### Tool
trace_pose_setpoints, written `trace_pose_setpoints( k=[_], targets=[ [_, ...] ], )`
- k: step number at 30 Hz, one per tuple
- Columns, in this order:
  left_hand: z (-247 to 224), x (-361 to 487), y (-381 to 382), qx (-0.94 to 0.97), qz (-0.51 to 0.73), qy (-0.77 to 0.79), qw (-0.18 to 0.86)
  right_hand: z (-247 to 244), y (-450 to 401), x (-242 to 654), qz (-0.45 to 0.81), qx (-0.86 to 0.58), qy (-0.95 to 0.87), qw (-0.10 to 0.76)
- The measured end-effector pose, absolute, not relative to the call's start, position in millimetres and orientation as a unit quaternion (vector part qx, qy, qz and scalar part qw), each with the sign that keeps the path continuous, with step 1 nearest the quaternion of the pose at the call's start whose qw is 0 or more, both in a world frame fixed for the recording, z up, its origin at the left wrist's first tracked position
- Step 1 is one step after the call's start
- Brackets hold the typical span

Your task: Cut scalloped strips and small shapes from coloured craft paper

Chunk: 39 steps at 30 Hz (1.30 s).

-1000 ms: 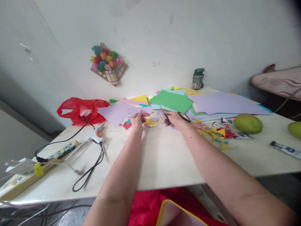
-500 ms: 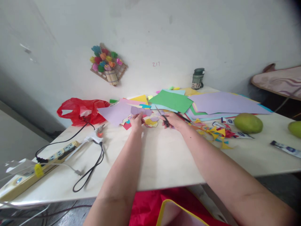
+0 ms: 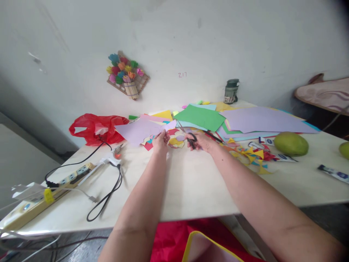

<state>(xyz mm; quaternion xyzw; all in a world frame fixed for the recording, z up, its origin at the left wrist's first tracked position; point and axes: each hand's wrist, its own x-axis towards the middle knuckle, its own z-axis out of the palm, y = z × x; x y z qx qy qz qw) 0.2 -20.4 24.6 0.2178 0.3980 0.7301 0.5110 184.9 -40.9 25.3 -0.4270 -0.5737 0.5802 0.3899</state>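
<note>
My left hand (image 3: 161,140) pinches a small piece of light purple paper (image 3: 170,126), raised a little over the table. My right hand (image 3: 196,141) is closed round the black handles of a pair of scissors (image 3: 193,138), whose blades point up and left toward the paper. Between and behind the hands lie cut paper shapes in yellow, cream and red, among them a yellow piece (image 3: 176,142) and a purple round (image 3: 180,138). A larger light purple sheet (image 3: 132,131) lies just left of my left hand.
Coloured sheets, with a green sheet (image 3: 200,117) and a big purple sheet (image 3: 267,119), cover the back. Paper scraps (image 3: 252,155), glue tubes and a green mango (image 3: 291,144) lie right. A glue gun (image 3: 113,157), power strip (image 3: 68,182) and red plastic bag (image 3: 91,127) stand left.
The purple paper in my left hand has turned: its earlier rounded outlines are replaced by a flatter strip pointing right. The scissors stay in my right hand. The view has shifted slightly.
</note>
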Motion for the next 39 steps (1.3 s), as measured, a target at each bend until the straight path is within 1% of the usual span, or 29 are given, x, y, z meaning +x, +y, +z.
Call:
trace_pose_setpoints(
  k=[8,16,23,34,39],
  targets=[
    [22,2,-20,0.184,0.730,0.395,0.526,23,-42,181,0.597,-0.374,-0.604,0.374],
    [22,10,-19,0.170,0.735,0.400,0.521,28,-51,169,0.584,-0.398,-0.608,0.363],
    [18,19,-21,0.191,0.730,0.361,0.549,25,-51,157,0.573,-0.433,-0.580,0.384],
    [21,33,-28,0.215,0.713,0.372,0.554,17,-46,153,0.543,-0.447,-0.585,0.405],
    [20,33,-28,0.214,0.715,0.360,0.560,16,-45,153,0.548,-0.444,-0.579,0.409]
  ],
)
